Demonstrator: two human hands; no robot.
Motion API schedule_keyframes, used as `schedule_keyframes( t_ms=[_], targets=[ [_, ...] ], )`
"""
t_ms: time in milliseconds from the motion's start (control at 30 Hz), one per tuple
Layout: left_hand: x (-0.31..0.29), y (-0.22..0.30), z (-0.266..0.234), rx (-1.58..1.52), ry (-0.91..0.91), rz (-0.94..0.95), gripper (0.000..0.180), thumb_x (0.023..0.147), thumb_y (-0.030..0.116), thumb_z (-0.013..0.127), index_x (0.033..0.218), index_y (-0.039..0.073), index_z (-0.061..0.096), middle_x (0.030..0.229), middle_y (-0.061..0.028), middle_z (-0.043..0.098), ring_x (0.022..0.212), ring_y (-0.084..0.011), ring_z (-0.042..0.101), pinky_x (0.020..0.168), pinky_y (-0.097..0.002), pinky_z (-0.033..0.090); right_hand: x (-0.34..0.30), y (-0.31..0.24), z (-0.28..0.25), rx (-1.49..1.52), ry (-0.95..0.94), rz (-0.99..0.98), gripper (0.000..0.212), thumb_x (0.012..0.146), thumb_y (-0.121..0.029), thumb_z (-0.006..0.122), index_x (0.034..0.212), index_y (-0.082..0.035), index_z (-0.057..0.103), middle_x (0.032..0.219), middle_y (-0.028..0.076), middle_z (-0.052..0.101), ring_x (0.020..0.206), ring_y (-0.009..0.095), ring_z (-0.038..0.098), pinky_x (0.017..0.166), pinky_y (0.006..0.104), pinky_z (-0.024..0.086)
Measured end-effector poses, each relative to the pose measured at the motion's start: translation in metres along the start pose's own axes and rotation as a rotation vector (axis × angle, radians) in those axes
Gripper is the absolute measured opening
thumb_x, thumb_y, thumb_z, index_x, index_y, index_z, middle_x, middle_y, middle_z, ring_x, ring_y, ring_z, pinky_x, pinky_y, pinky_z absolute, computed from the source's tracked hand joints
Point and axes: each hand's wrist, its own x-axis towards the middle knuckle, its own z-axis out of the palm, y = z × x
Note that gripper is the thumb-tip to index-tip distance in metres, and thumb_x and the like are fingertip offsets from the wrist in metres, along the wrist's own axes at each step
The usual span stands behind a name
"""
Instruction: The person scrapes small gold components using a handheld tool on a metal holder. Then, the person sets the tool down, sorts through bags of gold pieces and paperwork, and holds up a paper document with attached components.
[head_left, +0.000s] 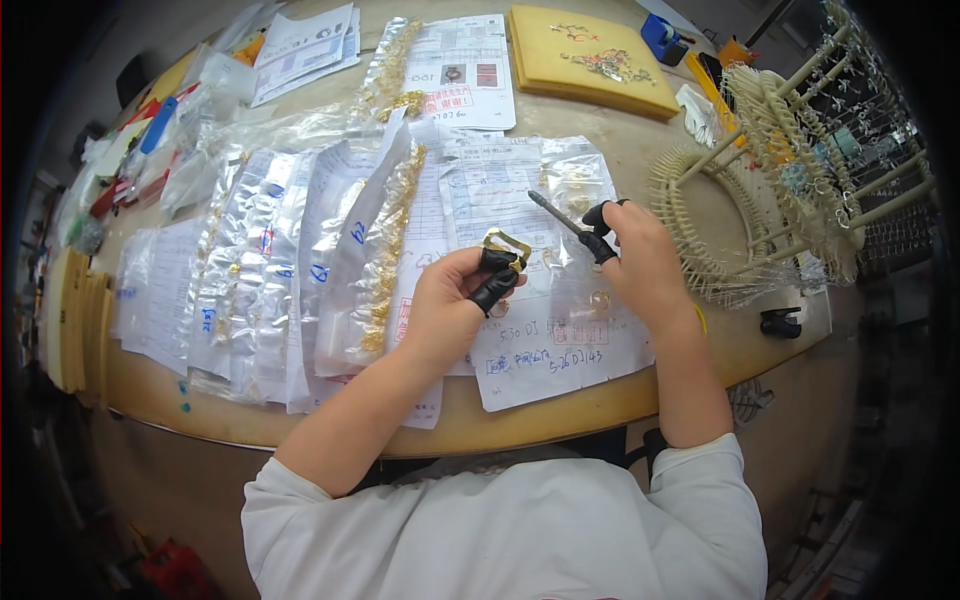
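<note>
Between the black-covered thumb and finger of my left hand (pixel 462 295) is a small gold-coloured metal frame (pixel 507 241), shaped like a buckle. My right hand (pixel 637 250), also with black finger covers, grips a slim dark grey hand tool (pixel 556 212). Its tip points up and to the left, above the gold frame and apart from it. Whether the tool is a file or tweezers I cannot tell. Beneath both hands lie printed and handwritten sheets (pixel 522 383) and clear plastic bags (pixel 575 165) with small gold pieces inside.
Bags of gold-coloured pieces (pixel 385 275) overlap papers on the left. At the back lies a yellow board (pixel 590 75) bearing small metal parts. A cream rack with many hooks (pixel 790 160) stands at the right, near a black clip (pixel 780 322). Wooden boards (pixel 78 325) stand at the left edge.
</note>
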Motion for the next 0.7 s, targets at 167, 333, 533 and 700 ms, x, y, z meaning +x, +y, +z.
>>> schedule_keyframes(
  t_ms=[167,333,533,700],
  targets=[
    [0.001,0.002,-0.004,-0.021,0.006,-0.005,0.020,0.081,-0.006,0.055,0.101,-0.002,0.059,0.097,-0.0109,0.063,0.092,-0.0165,0.061,0.083,-0.0260,0.049,-0.001,0.007,0.001,-0.084,-0.133,0.047,0.025,0.061,0.010,0.054,0.084,0.001,0.052,0.079,0.017,0.054,0.080,0.036,0.052,0.068,0.0435,0.041],
    [0.002,0.000,-0.005,-0.070,0.017,-0.022,0.020,0.081,-0.008,0.054,0.099,-0.004,0.059,0.096,-0.0111,0.063,0.090,-0.0164,0.061,0.083,-0.0263,0.049,-0.004,0.008,0.006,-0.135,-0.139,0.025,0.023,0.064,0.011,0.054,0.084,0.001,0.050,0.081,0.017,0.052,0.081,0.036,0.052,0.069,0.0429,0.042],
    [0.001,-0.001,-0.006,-0.126,0.025,-0.032,0.019,0.081,-0.009,0.052,0.099,-0.004,0.058,0.095,-0.0124,0.061,0.089,-0.0173,0.061,0.082,-0.0259,0.050,-0.005,0.005,0.004,-0.248,-0.047,-0.053,0.013,0.070,0.006,0.054,0.082,0.001,0.049,0.084,0.018,0.051,0.076,0.035,0.055,0.067,0.0422,0.045],
    [0.002,-0.002,-0.001,-0.247,0.061,-0.082,0.019,0.081,-0.008,0.054,0.099,-0.004,0.058,0.093,-0.0114,0.061,0.087,-0.0164,0.060,0.080,-0.0250,0.051,-0.001,-0.006,0.001,0.382,0.290,-0.037,0.012,0.079,0.004,0.057,0.090,0.003,0.053,0.087,0.012,0.049,0.078,0.023,0.057,0.067,0.0304,0.049]
  ],
)
